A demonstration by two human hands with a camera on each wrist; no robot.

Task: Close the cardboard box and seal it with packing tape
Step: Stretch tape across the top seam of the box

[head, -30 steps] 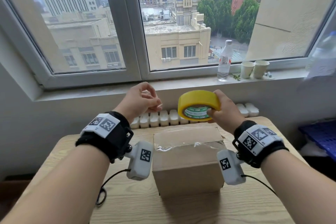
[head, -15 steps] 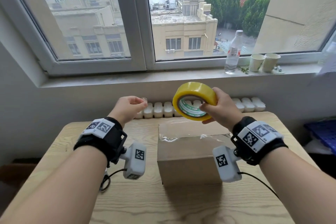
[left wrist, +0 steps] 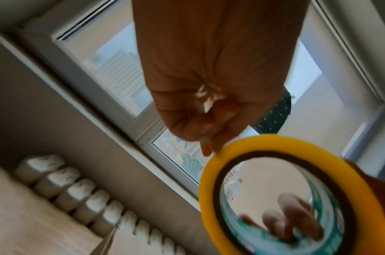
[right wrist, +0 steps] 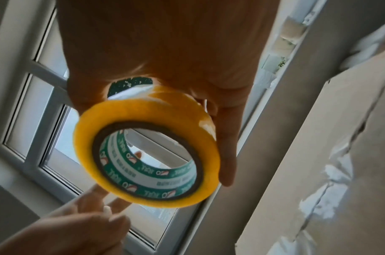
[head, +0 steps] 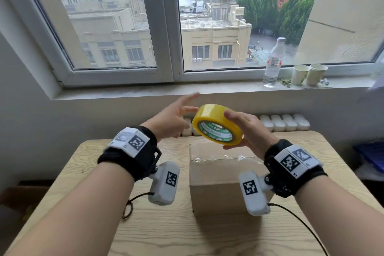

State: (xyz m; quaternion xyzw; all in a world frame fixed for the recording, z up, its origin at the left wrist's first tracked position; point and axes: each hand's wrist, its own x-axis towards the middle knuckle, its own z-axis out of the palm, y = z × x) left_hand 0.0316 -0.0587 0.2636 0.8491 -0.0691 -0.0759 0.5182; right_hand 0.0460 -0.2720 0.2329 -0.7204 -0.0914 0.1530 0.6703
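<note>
The closed cardboard box [head: 218,172] stands mid-table with wrinkled clear tape across its top, which the right wrist view also shows [right wrist: 340,155]. Above its far edge my right hand [head: 241,129] grips the yellow packing tape roll [head: 209,116], thumb on top and fingers beneath. The roll [right wrist: 143,112] is tilted, its green-printed core facing me. My left hand [head: 180,110] is just left of the roll with fingers stretched out. In the left wrist view a fingertip [left wrist: 207,150] meets the roll's outer rim [left wrist: 209,189]. No loose tape end shows.
The wooden table [head: 166,230] carries a cable loop [head: 127,208] left of the box. A white radiator [head: 284,122] runs behind the table under the windowsill. On the sill stand a water bottle [head: 273,62] and two paper cups [head: 299,74]. Something blue [head: 372,156] lies at the right.
My left hand, earlier curled in a pinch off to the left, has spread its fingers and moved right to the roll. The right hand has tilted the roll and lowered it slightly.
</note>
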